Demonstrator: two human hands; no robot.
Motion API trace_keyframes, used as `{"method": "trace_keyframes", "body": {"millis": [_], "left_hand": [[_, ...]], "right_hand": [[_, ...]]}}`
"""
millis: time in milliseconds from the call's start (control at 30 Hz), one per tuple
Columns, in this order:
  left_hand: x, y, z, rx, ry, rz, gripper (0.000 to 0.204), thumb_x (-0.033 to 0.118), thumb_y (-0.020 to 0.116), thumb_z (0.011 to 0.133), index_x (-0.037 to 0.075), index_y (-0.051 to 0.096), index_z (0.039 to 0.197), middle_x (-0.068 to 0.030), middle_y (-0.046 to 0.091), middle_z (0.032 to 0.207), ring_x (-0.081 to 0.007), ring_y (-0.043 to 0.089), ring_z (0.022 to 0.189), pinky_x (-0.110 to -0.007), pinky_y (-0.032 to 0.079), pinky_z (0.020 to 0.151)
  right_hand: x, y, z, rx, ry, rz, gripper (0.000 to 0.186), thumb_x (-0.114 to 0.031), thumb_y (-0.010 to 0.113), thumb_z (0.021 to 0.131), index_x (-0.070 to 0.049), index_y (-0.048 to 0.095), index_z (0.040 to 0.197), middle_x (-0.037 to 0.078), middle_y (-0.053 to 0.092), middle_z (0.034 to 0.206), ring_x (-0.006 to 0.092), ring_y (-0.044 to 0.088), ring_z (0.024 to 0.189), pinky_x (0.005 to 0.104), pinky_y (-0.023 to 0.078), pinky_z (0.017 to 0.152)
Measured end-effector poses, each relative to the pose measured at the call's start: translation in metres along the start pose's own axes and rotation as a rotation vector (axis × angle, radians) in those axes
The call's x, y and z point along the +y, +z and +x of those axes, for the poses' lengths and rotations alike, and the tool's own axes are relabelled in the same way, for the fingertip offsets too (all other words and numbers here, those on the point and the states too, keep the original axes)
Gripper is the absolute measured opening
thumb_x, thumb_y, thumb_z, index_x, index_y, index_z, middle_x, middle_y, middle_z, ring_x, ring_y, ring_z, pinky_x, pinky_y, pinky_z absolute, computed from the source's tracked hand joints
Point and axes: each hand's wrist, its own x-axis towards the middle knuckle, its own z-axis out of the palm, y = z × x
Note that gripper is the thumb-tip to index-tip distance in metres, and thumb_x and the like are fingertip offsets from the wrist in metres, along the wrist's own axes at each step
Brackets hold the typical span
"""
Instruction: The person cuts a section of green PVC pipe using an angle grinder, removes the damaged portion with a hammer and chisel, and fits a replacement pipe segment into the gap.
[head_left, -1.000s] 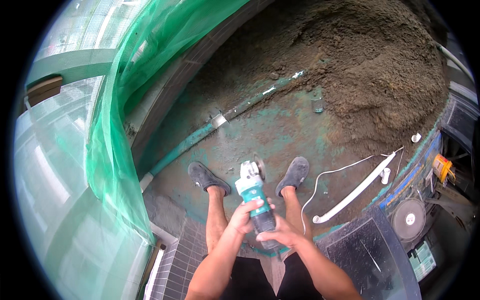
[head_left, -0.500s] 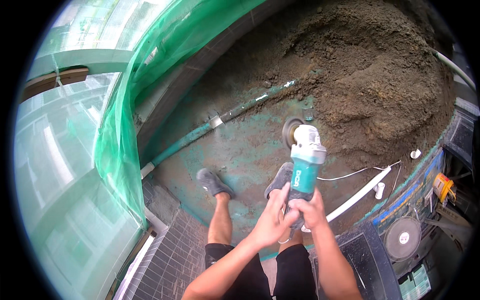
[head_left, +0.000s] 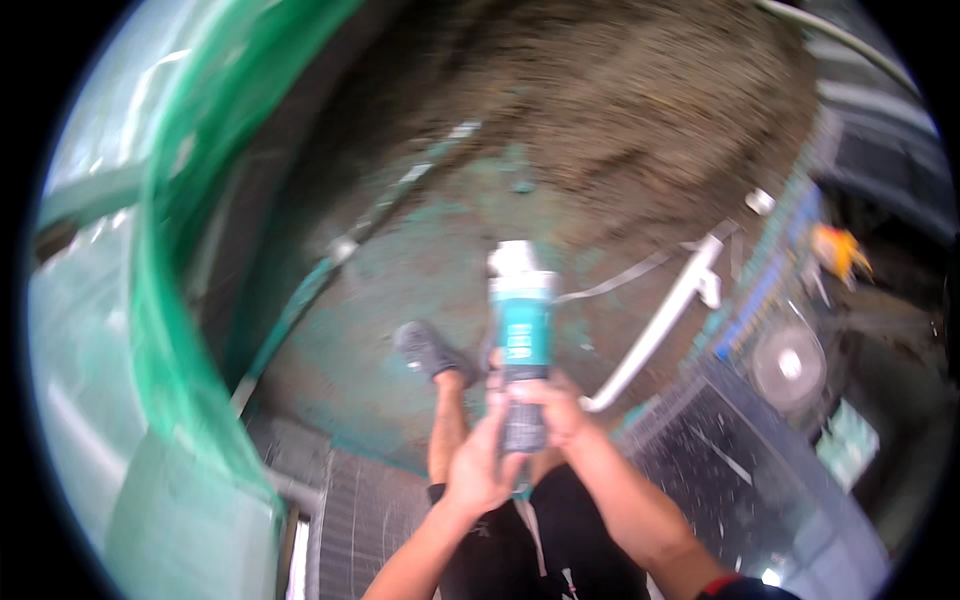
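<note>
Through my remote view, my left grip [head_left: 480,468] and right grip [head_left: 556,408] are wrapped around the dark handle [head_left: 525,429] of a teal grinder [head_left: 523,325]. It points from them toward twelve o'clock, pale head [head_left: 517,259] outermost. I judge it stiff and head-heavy, best held by this handle. A white pipe [head_left: 655,330] lies at two o'clock.

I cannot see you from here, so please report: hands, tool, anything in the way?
Left hand and right hand gripping grinder. Its white head points forward, disc unclear in blur. White pipe lies at right, not blocking.
</note>
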Motion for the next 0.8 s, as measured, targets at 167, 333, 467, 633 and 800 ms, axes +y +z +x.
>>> {"method": "trace_keyframes", "body": {"millis": [167, 333, 467, 633, 800], "left_hand": [[-0.002, -0.009, -0.028, 0.021, -0.427, -0.797, 0.087, -0.003, 0.075, 0.075, 0.008, 0.020, 0.141, -0.0157, 0.048, 0.131, -0.0257, 0.052, 0.121, -0.040, 0.049, 0.098], [-0.009, -0.029, -0.015, -0.244, -0.685, -0.976, 0.061, 0.004, 0.082, 0.073, 0.000, 0.049, 0.124, -0.0089, 0.062, 0.109, -0.0182, 0.063, 0.099, -0.032, 0.053, 0.087], [0.017, -0.006, -0.002, -0.296, -0.679, -0.831, 0.054, 0.004, 0.081, 0.070, 0.001, 0.057, 0.118, -0.0042, 0.065, 0.100, -0.0155, 0.065, 0.090, -0.031, 0.054, 0.081], [0.014, 0.072, 0.021, 0.053, -0.385, -0.188, 0.057, 0.011, 0.079, 0.074, -0.001, 0.052, 0.122, -0.0091, 0.062, 0.104, -0.0214, 0.062, 0.092, -0.035, 0.052, 0.082], [-0.043, 0.173, 0.046, 0.043, -0.237, 0.363, 0.055, 0.024, 0.077, 0.080, -0.004, 0.050, 0.119, -0.0224, 0.059, 0.108, -0.0352, 0.061, 0.101, -0.046, 0.050, 0.086]], "right_hand": [[0.012, 0.032, -0.012, -0.015, -0.130, -0.103, 0.064, -0.018, 0.075, 0.075, 0.000, 0.047, 0.130, 0.011, 0.064, 0.103, 0.0198, 0.067, 0.091, 0.0335, 0.056, 0.084], [0.054, 0.015, -0.025, -0.052, -0.268, -0.247, 0.058, -0.031, 0.072, 0.077, -0.004, 0.057, 0.126, 0.008, 0.052, 0.114, 0.0224, 0.049, 0.114, 0.0384, 0.041, 0.100], [0.038, -0.010, -0.036, -0.148, -0.327, -0.425, 0.085, -0.041, 0.072, 0.074, -0.001, 0.042, 0.142, 0.012, 0.052, 0.130, 0.0250, 0.047, 0.124, 0.0399, 0.034, 0.109], [-0.007, -0.012, -0.031, 0.485, -0.404, -0.542, 0.077, -0.035, 0.081, 0.071, 0.005, 0.047, 0.128, 0.018, 0.057, 0.114, 0.0309, 0.058, 0.108, 0.0411, 0.047, 0.092], [-0.011, -0.115, 0.029, 0.861, -0.329, -0.672, 0.066, -0.028, 0.082, 0.066, 0.005, 0.053, 0.115, 0.025, 0.064, 0.107, 0.0362, 0.066, 0.101, 0.0441, 0.051, 0.087]]}}
